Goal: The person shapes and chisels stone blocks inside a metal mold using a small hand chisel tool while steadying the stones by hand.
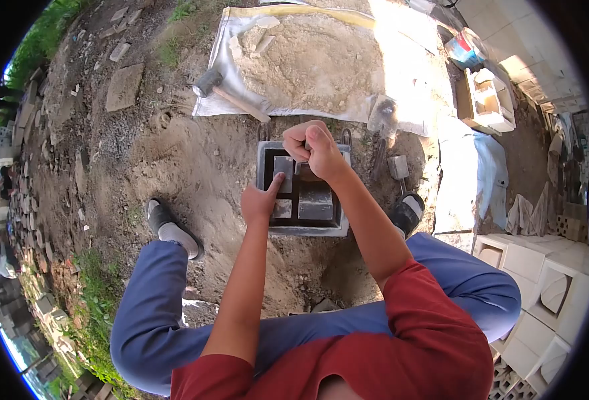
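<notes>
A grey rectangular metal mould with raised block-shaped inserts rests on the dirt between my feet. My left hand grips its left side, with the thumb lying over a grey rectangular insert. Its other fingers are mostly hidden. Closed into a fist, my right hand is above the far half of the mould. A thin dark piece seems to show below the fist, but I cannot make out what it is. To the right inside the mould is a larger grey insert, partly shaded.
Beyond the mould, a sheet bears a sand heap. A mallet lies at its near edge, and a dusty trowel at its right corner. A bucket and pale hollow blocks stand to the right.
</notes>
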A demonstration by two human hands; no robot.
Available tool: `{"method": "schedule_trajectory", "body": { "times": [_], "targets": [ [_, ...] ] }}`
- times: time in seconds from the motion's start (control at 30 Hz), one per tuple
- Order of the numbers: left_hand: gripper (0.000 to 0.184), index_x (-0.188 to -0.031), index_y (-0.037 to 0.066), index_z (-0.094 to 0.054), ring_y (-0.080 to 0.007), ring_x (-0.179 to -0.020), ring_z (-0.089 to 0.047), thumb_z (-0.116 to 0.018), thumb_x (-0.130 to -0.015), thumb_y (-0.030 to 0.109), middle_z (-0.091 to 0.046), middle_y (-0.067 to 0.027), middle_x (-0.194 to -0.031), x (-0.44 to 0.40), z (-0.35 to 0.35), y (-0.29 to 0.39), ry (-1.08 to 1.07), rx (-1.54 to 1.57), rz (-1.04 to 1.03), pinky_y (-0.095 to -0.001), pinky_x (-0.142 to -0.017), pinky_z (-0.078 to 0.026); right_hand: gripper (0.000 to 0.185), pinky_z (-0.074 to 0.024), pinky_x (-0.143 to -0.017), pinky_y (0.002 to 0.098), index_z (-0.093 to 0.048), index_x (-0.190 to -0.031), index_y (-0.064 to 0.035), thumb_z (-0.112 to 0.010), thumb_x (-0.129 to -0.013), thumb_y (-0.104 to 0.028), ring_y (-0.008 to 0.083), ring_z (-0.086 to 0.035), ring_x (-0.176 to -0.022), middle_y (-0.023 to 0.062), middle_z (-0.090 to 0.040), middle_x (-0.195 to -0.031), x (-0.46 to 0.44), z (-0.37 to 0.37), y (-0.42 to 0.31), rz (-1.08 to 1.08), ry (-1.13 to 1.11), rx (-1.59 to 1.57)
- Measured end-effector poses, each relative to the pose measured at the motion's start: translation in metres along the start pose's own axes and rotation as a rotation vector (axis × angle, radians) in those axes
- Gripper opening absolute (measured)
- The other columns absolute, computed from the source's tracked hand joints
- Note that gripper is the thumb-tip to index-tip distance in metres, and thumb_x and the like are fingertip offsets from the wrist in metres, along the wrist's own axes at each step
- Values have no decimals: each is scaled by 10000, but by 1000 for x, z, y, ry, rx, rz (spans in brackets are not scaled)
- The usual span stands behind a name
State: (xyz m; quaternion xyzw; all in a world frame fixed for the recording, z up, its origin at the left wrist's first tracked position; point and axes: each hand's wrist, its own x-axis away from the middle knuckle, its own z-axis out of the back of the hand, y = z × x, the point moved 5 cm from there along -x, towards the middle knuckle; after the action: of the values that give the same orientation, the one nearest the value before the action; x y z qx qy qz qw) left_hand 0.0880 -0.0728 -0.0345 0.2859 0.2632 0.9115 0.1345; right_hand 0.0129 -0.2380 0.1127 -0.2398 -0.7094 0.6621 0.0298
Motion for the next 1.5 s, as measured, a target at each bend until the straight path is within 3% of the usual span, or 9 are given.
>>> {"method": "schedule_trajectory", "body": {
  "times": [0.2,0.67,0.73,0.8,0.93,1.03,1.13,1.3,1.5],
  "targets": [
    [780,-1013,55,-760,-383,-892,-722,-699,-723,775,-744,-201,-907,6,-3,-1,-47,-32,45,-461,-799,-553,761,-199,-460,282,-261,-560,-83,-332,-992,-706,104,-245,-494,-25,-242,-538,-4,-1,6,-118,-43,-19],
    [842,-989,19,-750,-388,-919,-721,-702,-687,803,-742,-217,-938,-5,-10,-13,-7,-53,27,-471,-810,-555,791,-194,-469,294,-259,-554,-77,-318,-979,-742,108,-250,-480,-24,-252,-524,11,-13,22,47,-86,82],
    [854,-990,11,-748,-390,-917,-721,-701,-683,807,-741,-221,-938,-5,-8,-10,-36,2,40,-471,-812,-555,800,-192,-470,293,-253,-557,-77,-323,-962,-763,110,-257,-472,-20,-256,-523,6,-14,11,-47,-75,65],
    [866,-991,4,-746,-392,-916,-720,-700,-680,812,-739,-225,-938,-3,-8,-9,-68,52,50,-471,-814,-556,721,-209,-481,291,-292,-570,-72,-363,-1022,-631,97,-260,-509,-27,-281,-537,5,-12,2,-47,-73,-63],
    [859,-996,8,-748,-393,-914,-721,-695,-689,809,-741,-222,-932,-3,-9,-16,-12,-17,6,-473,-807,-559,704,-210,-482,294,-288,-570,-74,-364,-1032,-599,101,-252,-510,-29,-268,-542,19,-17,11,23,-55,-40],
    [859,-998,6,-747,-393,-917,-720,-696,-691,807,-740,-226,-938,-2,-10,-14,-16,-14,7,-473,-802,-561,750,-207,-483,289,-292,-551,-80,-362,-1009,-669,104,-257,-500,-25,-267,-533,13,-18,10,-65,-45,-23],
    [871,-999,-3,-745,-394,-924,-719,-698,-687,810,-735,-238,-956,-3,0,-3,4,20,-11,-473,-800,-562,710,-225,-488,292,-296,-557,-76,-363,-1026,-605,105,-261,-510,-22,-278,-540,18,-17,-3,5,-56,-89],
    [868,-996,4,-745,-391,-931,-719,-697,-685,813,-736,-228,-962,-4,-11,-18,2,-11,-4,-473,-800,-562,825,-171,-461,284,-257,-552,-81,-282,-945,-806,93,-261,-459,-26,-255,-519,16,-26,2,-99,-10,67],
    [869,-997,24,-748,-382,-907,-722,-683,-680,831,-740,-209,-936,2,-2,-8,-35,-37,45,-471,-795,-561,791,-177,-462,284,-251,-559,-87,-304,-964,-764,92,-240,-463,-26,-252,-517,22,-30,5,-91,-33,15]
  ]
}}
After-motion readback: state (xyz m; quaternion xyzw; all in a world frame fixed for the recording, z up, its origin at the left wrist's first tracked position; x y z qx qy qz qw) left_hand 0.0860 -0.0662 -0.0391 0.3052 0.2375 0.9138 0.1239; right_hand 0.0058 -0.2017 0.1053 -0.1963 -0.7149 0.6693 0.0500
